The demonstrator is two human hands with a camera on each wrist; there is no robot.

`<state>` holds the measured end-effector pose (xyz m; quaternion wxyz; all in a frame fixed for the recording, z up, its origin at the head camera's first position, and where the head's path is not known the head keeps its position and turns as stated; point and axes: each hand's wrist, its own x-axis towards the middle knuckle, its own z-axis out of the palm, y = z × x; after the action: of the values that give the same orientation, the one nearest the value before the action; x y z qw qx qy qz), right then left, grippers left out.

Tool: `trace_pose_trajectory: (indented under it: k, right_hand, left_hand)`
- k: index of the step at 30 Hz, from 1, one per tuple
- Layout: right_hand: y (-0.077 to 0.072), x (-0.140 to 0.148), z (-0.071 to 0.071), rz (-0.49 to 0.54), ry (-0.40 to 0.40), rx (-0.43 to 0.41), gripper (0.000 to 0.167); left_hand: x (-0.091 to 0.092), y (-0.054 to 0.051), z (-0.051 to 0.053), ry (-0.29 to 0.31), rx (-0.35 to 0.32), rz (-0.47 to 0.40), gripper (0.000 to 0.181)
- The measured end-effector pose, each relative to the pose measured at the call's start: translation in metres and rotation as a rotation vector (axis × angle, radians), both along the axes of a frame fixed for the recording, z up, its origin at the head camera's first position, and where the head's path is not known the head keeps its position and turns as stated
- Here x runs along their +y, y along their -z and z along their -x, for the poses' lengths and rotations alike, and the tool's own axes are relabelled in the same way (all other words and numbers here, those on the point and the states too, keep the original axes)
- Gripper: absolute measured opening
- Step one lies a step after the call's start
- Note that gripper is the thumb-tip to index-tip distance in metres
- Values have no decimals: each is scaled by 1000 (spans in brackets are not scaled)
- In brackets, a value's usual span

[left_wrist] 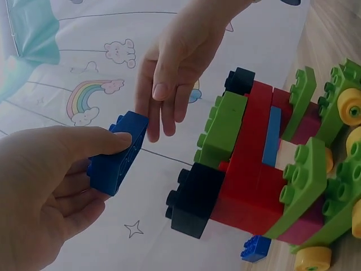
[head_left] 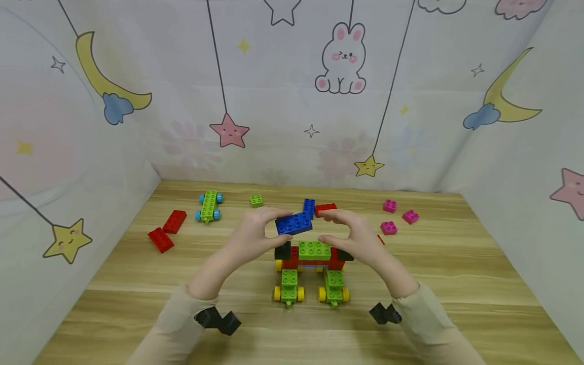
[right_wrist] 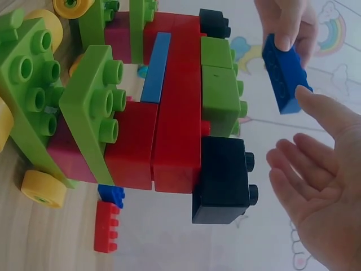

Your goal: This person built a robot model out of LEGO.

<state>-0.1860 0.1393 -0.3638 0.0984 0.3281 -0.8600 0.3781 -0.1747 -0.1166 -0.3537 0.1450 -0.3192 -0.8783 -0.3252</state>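
Note:
A blue toy brick [head_left: 294, 224] with studs on top is pinched between the thumb and fingers of my left hand [head_left: 253, 230]. It hangs in the air above a built brick vehicle [left_wrist: 248, 152]. My right hand [head_left: 351, 234] is held to the right of the brick, its fingers and thumb spread apart with nothing between them. In the head view a small gap separates it from the brick. Below both hands, the vehicle has red bricks, green bricks [head_left: 315, 249] on top, black bricks [right_wrist: 223, 180] at its ends and yellow wheels [head_left: 277, 293].
Behind the hands lie another blue brick [head_left: 309, 207] and a red brick [head_left: 326, 208]. Two red bricks [head_left: 175, 221], a green wheeled base [head_left: 209, 205] and a green brick [head_left: 256, 201] are at left. Several pink bricks [head_left: 389, 227] lie at right. A patterned cloth [head_left: 283, 101] walls the table.

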Motion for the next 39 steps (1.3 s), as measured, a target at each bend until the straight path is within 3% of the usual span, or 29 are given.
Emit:
trace_pose_trajectory:
  k: [11, 19, 39]
  right_hand:
    - [1, 1, 0, -32, -35, -8, 54]
    - [3, 1, -1, -33, -70, -17, 50]
    - [14, 9, -6, 31, -39, -66, 40]
  left_hand:
    - [18, 1, -7, 84, -38, -9, 45]
    - [21, 5, -6, 125, -50, -20, 45]
    - [25, 21, 3, 136, -135, -89, 46]
